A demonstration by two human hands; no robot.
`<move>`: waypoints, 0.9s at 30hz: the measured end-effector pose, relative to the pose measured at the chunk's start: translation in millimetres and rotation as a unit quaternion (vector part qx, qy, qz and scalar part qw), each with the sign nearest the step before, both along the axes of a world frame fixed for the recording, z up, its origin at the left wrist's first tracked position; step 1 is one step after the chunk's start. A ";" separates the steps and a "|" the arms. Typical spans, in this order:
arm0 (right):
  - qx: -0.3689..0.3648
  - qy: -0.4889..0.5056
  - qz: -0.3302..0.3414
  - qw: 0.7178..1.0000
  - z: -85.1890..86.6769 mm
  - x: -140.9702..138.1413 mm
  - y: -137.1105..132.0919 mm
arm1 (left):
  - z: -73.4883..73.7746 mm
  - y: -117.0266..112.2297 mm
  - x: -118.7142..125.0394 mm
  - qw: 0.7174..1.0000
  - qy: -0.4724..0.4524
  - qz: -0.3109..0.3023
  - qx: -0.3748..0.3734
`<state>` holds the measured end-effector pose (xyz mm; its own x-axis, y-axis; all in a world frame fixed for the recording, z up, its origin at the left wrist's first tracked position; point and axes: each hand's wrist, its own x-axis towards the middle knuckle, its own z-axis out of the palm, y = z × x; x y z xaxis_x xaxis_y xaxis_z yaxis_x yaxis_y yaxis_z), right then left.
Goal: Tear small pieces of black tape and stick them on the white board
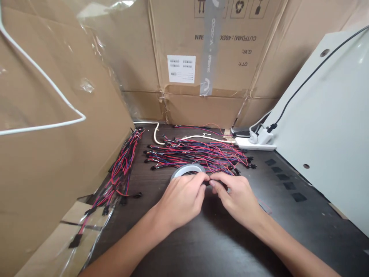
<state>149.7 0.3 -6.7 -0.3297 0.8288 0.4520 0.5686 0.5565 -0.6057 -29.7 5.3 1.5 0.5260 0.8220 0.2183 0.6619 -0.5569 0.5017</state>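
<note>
My left hand (186,192) and my right hand (238,192) meet above the dark table, fingertips almost touching. Both are closed in a pinch on a dark strip that looks like black tape (208,182), mostly hidden by the fingers. Right behind my left hand shows a tape roll (188,169) with a pale inner ring; its lower part is covered by that hand. Beyond the hands lies a wide bundle of red, blue and black wires (196,152) with black connectors at the ends.
Another wire bundle (123,165) lies along the left cardboard wall (57,115). Several black tape pieces (282,177) are stuck in a row at right. A white power strip (255,144) with plugs stands at the back right, beside a white panel (325,115). Cardboard (184,107) closes the back.
</note>
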 end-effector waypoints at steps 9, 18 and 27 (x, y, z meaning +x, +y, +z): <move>-0.105 -0.004 0.000 0.994 -2.9 2.1 -1.6 | 3.0 -0.8 -0.6 0.998 0.019 0.003 -0.067; -0.055 -0.045 0.024 0.997 -4.1 3.3 -0.1 | 2.2 0.9 0.7 0.996 0.031 0.026 -0.074; -0.037 -0.040 0.050 0.997 -5.2 1.0 -0.6 | 2.0 1.2 1.4 0.996 0.052 0.028 -0.063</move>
